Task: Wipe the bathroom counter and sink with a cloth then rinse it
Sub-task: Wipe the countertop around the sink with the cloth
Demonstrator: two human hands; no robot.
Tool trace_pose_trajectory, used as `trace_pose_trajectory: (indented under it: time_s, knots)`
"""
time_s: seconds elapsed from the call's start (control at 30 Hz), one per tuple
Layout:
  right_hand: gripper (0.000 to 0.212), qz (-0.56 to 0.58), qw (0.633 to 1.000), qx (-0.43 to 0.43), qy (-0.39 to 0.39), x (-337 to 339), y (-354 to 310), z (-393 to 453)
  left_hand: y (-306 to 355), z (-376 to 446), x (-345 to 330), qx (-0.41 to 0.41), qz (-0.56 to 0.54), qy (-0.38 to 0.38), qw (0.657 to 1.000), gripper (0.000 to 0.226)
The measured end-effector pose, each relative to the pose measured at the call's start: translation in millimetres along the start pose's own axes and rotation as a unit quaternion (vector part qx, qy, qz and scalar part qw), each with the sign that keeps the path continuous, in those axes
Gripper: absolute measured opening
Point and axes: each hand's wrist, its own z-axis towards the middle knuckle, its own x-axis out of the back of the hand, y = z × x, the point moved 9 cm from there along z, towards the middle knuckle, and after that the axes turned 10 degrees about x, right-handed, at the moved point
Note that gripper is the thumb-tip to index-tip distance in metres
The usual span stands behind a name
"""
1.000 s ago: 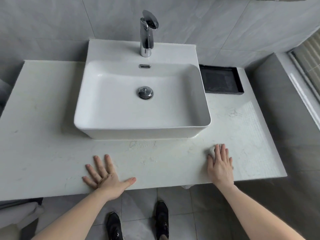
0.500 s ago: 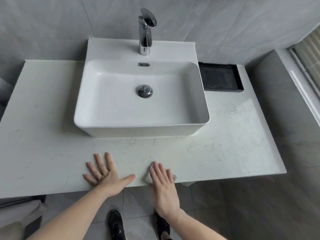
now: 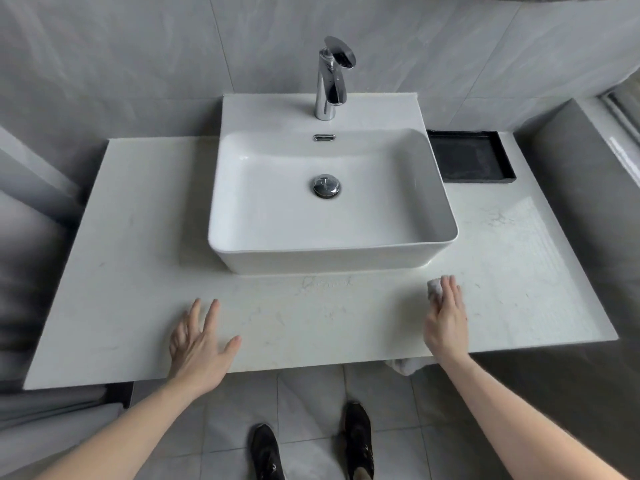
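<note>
So, white worktop point(image 3: 145, 258) first: streaky up front. Sink point(image 3: 429, 188) untouched-looking. Left hand point(image 3: 197, 344) flat, fingers splayed, bracing. Right hand point(image 3: 446, 323) pressing small cloth point(image 3: 434, 288) under closed fingers, right of centre. Could slip out mid-swipe, leaving missed patches.

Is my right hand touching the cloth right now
Touching. The head view shows the right hand pressed flat over the cloth on the counter, fingers covering most of it.
</note>
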Motion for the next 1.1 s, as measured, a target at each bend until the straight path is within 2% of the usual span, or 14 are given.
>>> trace_pose_trajectory:
  time_s: [0.1, 0.17, 0.3, 0.47, 0.6, 0.67, 0.73, 0.8, 0.87, 0.97, 1.1]
  knots:
    - [0.057, -0.102, 0.992, 0.011, -0.069, -48.1, -17.6, -6.2, -57.7, 22.9, 11.7, 0.066, 0.02, -0.01, 0.998, 0.094]
    - [0.061, -0.14, 0.987, 0.034, -0.078, -82.4, -43.5, -27.1, -91.1, 33.6, 15.8, 0.106, 0.027, -0.021, 0.994, 0.102]
    - [0.066, -0.131, 0.98, 0.111, -0.101, -143.6, -118.4, -79.8, -111.7, 40.0, 15.9, 0.11, 0.071, -0.05, 0.99, 0.115]
    - [0.07, -0.094, 0.948, 0.253, -0.168, -203.0, -200.4, -157.3, -106.1, 35.2, 16.5, 0.106, 0.075, -0.086, 0.988, 0.125]
    - [0.069, -0.059, 0.92, 0.328, -0.205, -216.7, -218.3, -189.3, -104.6, 30.0, 13.6, 0.108, 0.076, -0.119, 0.984, 0.124]
    - [0.081, -0.019, 0.929, 0.305, -0.207, -203.9, -206.8, -179.6, -102.3, 26.3, 13.0, 0.107, 0.072, -0.133, 0.983, 0.121]
    - [0.085, 0.021, 0.953, 0.244, -0.179, -177.0, -186.0, -159.9, -100.1, 23.8, 12.8, 0.101, 0.064, -0.14, 0.983, 0.12]
    - [0.075, 0.062, 0.976, 0.164, -0.129, -141.5, -155.1, -134.9, -100.5, 22.2, 12.1, 0.098, 0.061, -0.143, 0.983, 0.12]
    - [0.055, 0.085, 0.99, 0.097, -0.065, -101.2, -121.9, -106.2, -100.5, 21.3, 12.7, 0.098, 0.062, -0.147, 0.982, 0.119]
    - [0.038, 0.049, 0.998, 0.027, 0.025, -42.1, -71.3, -60.9, -100.9, 24.5, 11.3, 0.101, 0.072, -0.158, 0.98, 0.119]
    - [0.031, -0.021, 0.998, -0.026, 0.061, -4.0, -26.1, -9.8, -103.2, 26.2, 7.9, 0.107, 0.08, -0.166, 0.977, 0.119]
